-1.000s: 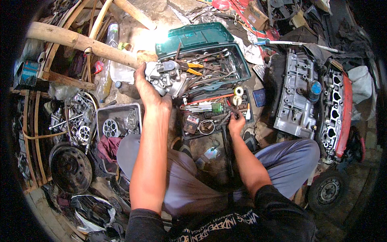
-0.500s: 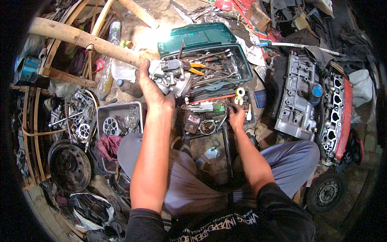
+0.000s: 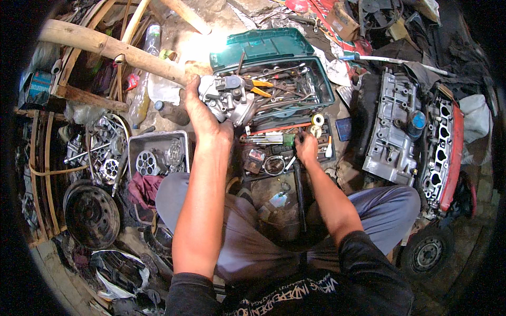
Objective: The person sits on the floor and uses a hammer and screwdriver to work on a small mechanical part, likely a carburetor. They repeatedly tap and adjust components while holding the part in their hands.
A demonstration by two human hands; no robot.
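Observation:
My left hand (image 3: 204, 117) grips a silver cast-metal engine part (image 3: 227, 99) with several ports, possibly a throttle body, and holds it up at the toolbox's near left. My right hand (image 3: 307, 149) is over the black tool tray (image 3: 331, 152), its fingers pinched together. Something dark seems to be at the fingertips, too small to make out. Beside that hand lie silver driver bits (image 3: 266, 139), a ring of thin cable (image 3: 273, 166) and a roll of tape (image 3: 318, 120). Behind stands the green toolbox (image 3: 329, 97), lid raised, full of wrenches and yellow-handled pliers (image 3: 261, 88).
At right lie a grey metal engine cover (image 3: 387, 126) and a cylinder head gasket face (image 3: 437, 145) beside a red strip. A grey bin (image 3: 158, 138) of metal parts and a wheel rim (image 3: 92, 216) sit at left. A wooden pole (image 3: 110, 50) crosses the upper left.
My right hand has shifted slightly left and up over the tray. My left hand still holds the engine part in nearly the same place. The whole view has shifted slightly.

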